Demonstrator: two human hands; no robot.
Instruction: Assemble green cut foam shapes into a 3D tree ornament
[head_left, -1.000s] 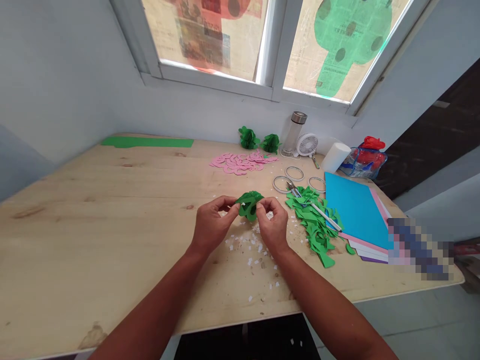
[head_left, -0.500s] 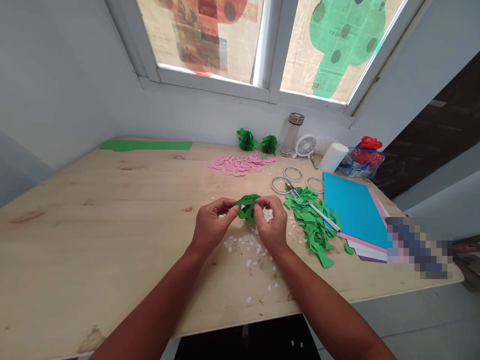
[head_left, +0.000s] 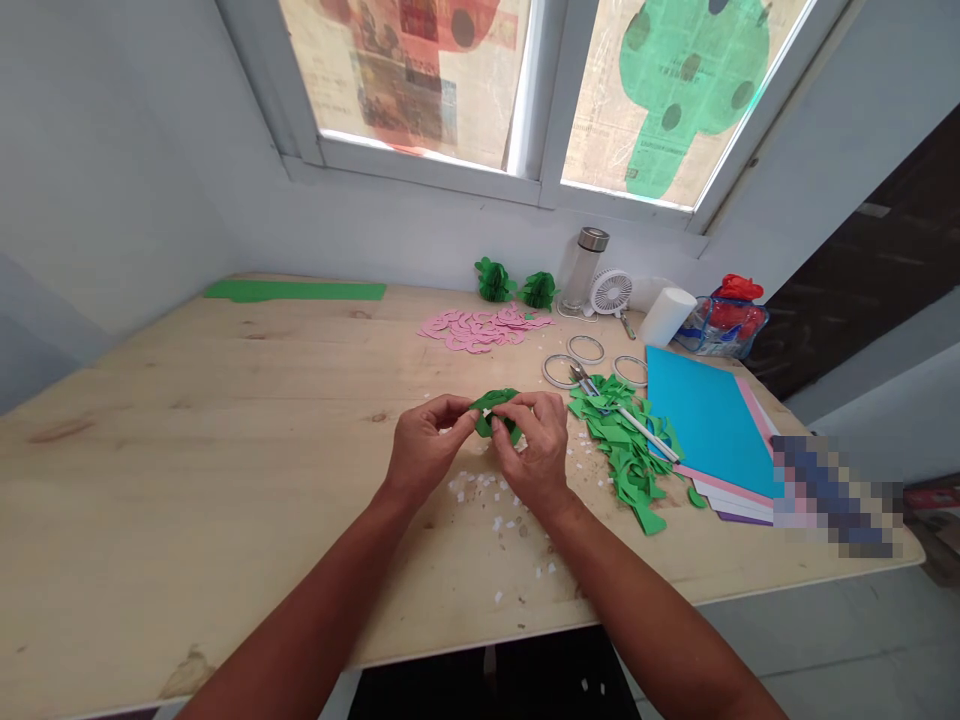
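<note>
A small green paper cutout (head_left: pixel 498 397) with a rounded, scalloped outline and several layers is held over the middle of the table. Its left edge is pinched between the thumb and forefinger of my left hand (head_left: pixel 429 440). My right hand (head_left: pixel 537 440) reaches across the front of it, thumb and fingertips closed together on its near middle. Those fingers partly cover the paper, and a small pale patch shows beside their tips. Tiny white paper bits (head_left: pixel 480 488) lie scattered on the table beneath my hands.
Green paper scraps (head_left: pixel 630 455) carry scissors (head_left: pixel 581 380) and a white pen (head_left: pixel 649 435). Rolls of tape (head_left: pixel 586 349) and blue paper sheets (head_left: pixel 705 415) are nearby. Behind lie pink cutouts (head_left: pixel 484 328), green paper balls (head_left: pixel 495 282), a bottle (head_left: pixel 583 275) and a fan (head_left: pixel 611 292).
My right hand has moved left across the green paper cutout, its fingertips going from the right edge to the near middle. My left hand has kept its pinch, barely shifting.
</note>
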